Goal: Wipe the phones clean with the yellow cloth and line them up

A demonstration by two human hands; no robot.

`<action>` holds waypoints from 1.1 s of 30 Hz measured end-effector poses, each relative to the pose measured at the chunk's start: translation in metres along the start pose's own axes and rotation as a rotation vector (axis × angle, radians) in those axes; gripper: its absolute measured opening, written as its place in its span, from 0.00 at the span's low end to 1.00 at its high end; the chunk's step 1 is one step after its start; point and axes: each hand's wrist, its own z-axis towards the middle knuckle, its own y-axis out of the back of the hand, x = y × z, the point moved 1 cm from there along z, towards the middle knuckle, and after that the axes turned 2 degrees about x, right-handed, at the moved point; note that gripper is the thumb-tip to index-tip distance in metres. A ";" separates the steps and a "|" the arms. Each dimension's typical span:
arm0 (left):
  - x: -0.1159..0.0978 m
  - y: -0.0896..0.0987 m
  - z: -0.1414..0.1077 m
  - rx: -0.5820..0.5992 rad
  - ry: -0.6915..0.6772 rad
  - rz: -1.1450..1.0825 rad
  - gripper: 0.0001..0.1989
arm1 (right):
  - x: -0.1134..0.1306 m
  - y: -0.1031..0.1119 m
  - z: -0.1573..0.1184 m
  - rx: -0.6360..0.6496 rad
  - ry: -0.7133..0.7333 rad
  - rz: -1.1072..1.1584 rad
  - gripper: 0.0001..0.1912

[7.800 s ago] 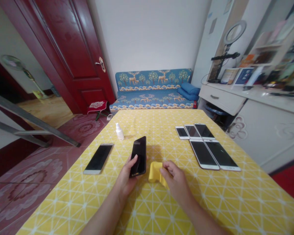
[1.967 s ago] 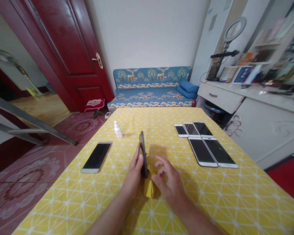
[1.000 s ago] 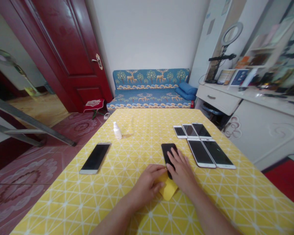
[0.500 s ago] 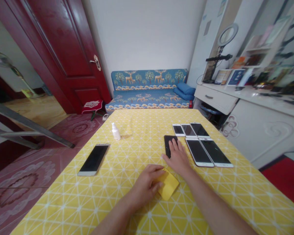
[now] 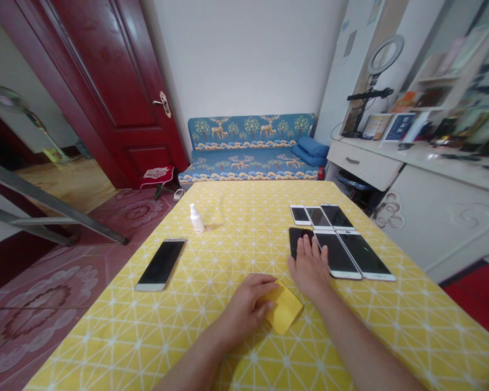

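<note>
A small yellow cloth [image 5: 284, 308] is pinched between the thumb and fingers of my left hand [image 5: 248, 307], low over the table. My right hand [image 5: 312, 267] lies flat with its fingers stretched out on a black phone [image 5: 296, 239], covering its lower part. That phone sits against the left side of a white-framed phone [image 5: 337, 255]. Another large white phone [image 5: 367, 255] lies to the right of it. Behind them is a row of three smaller phones [image 5: 318, 217], all face up.
A single phone [image 5: 161, 265] lies on the left of the yellow patterned tablecloth [image 5: 228, 239]. Behind it stands a white spray bottle [image 5: 196, 218]. Past the table's far edge is a blue patterned sofa [image 5: 250, 146]; a white dresser [image 5: 432, 201] stands to the right.
My right hand has slid the black phone to the right, up against the neighbouring white-framed phone. The left hand still holds the yellow cloth in about the same place. The view has shifted slightly.
</note>
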 end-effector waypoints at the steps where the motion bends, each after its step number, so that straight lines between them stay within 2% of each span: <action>1: 0.000 0.000 0.000 -0.004 0.001 -0.003 0.18 | 0.000 0.000 0.000 -0.004 -0.007 -0.008 0.34; 5: 0.000 -0.003 0.000 -0.014 0.007 -0.003 0.19 | 0.000 -0.001 0.002 -0.034 -0.002 0.016 0.29; 8: 0.000 -0.003 0.002 -0.064 0.024 -0.026 0.17 | 0.003 0.003 0.001 -0.141 0.085 0.182 0.26; 11: 0.003 0.007 0.002 -0.222 0.037 -0.005 0.16 | 0.014 0.015 -0.013 -0.199 0.228 0.439 0.20; 14: 0.014 0.035 -0.003 -0.465 0.089 0.224 0.16 | 0.036 0.030 -0.041 -0.077 0.335 0.562 0.15; 16: 0.026 0.058 -0.010 -0.581 0.246 0.500 0.18 | 0.050 0.041 -0.061 -0.004 0.360 0.554 0.14; 18: 0.039 0.081 -0.021 -0.702 0.522 0.784 0.23 | 0.060 0.047 -0.077 0.039 0.388 0.531 0.18; 20: 0.049 0.099 -0.033 -0.786 0.817 0.946 0.30 | 0.064 0.047 -0.085 0.058 0.416 0.529 0.22; 22: 0.057 0.112 -0.042 -0.774 1.030 0.976 0.34 | 0.062 0.042 -0.087 0.056 0.421 0.551 0.22; 24: 0.060 0.120 -0.048 -0.723 1.146 0.958 0.34 | 0.059 0.035 -0.085 0.035 0.398 0.585 0.20; 28: 0.055 0.128 -0.051 -0.667 1.184 0.982 0.36 | 0.054 0.027 -0.080 -0.018 0.348 0.637 0.17; 31: 0.048 0.133 -0.052 -0.650 1.203 0.960 0.42 | 0.054 0.028 -0.079 -0.011 0.332 0.618 0.14; 33: 0.045 0.135 -0.053 -0.632 1.208 0.853 0.47 | 0.055 0.027 -0.079 -0.010 0.325 0.578 0.14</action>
